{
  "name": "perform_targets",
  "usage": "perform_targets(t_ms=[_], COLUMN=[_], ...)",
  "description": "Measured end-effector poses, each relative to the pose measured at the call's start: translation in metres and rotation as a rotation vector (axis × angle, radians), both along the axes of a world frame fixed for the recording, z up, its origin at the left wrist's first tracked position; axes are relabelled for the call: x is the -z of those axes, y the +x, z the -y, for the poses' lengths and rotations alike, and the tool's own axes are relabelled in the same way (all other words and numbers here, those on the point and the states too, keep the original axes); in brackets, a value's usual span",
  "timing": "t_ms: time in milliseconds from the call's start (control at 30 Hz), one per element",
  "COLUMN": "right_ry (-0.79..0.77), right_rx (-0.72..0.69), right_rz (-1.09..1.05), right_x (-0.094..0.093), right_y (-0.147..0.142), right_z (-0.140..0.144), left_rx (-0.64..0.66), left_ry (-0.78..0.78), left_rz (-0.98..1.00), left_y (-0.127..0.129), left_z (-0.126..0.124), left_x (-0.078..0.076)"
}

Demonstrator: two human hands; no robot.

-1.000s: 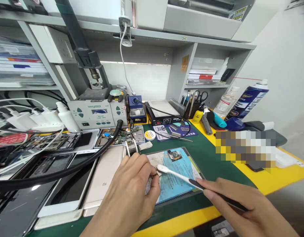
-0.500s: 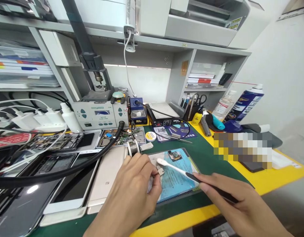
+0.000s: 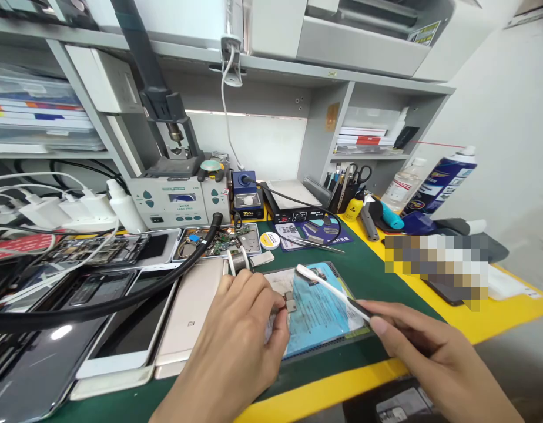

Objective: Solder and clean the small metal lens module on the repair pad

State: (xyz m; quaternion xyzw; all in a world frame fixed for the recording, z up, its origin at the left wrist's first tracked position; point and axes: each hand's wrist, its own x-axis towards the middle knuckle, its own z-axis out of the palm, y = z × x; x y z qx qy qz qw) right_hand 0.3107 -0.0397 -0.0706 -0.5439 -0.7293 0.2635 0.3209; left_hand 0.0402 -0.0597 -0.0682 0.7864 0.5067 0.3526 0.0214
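My left hand (image 3: 236,335) rests on the near left corner of the blue work mat (image 3: 318,305), fingers curled in, thumb and forefinger pinching one small metal part (image 3: 291,301) against the mat. I can count two little grey pieces there, one just above the other, but whether they are joined I cannot tell. My right hand (image 3: 430,352) is closed around the dark handle of one white-tipped brush (image 3: 328,288), held like a pen; its white tip hangs over the far part of the mat, apart from the metal part and to its right.

The mat lies on the green surface (image 3: 377,282), which has a yellow edge. To the left of my left hand lie several phones: one gold phone (image 3: 190,317) face down, one white phone (image 3: 126,335) beside it, and opened ones behind, too crowded to count surely. One thick black hose (image 3: 121,294) runs across them. Just past my left fingers stands one solder spool (image 3: 238,261), and behind it one tray of circuit boards (image 3: 221,239).

At the back stand one hot-air station (image 3: 178,202), one small blue soldering station (image 3: 247,197) and one black heating plate (image 3: 293,202). One white squeeze bottle (image 3: 121,207) stands left of the hot-air station. To the right I see one blue spray can (image 3: 439,179), one clear bottle (image 3: 401,185) and one pair of scissors (image 3: 359,173) in a holder.
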Motion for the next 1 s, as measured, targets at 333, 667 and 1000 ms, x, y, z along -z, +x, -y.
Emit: perform_targets(t_ms=[333,667,1000], right_ry=[-0.079,-0.080,-0.070], right_rx=[0.057,-0.004,-0.050], right_rz=[-0.135,-0.122,-0.113], right_x=[0.006,0.005,0.012], right_y=[0.000,0.005,0.012], right_z=[0.004,-0.001,-0.001], left_rx=[0.008,-0.039,-0.010], left_ry=[0.019,0.012,-0.044], left_rz=[-0.024,-0.057,-0.152], left_y=[-0.001,0.000,-0.006], left_z=[-0.002,-0.001,-0.004], left_x=[0.001,-0.001,-0.013])
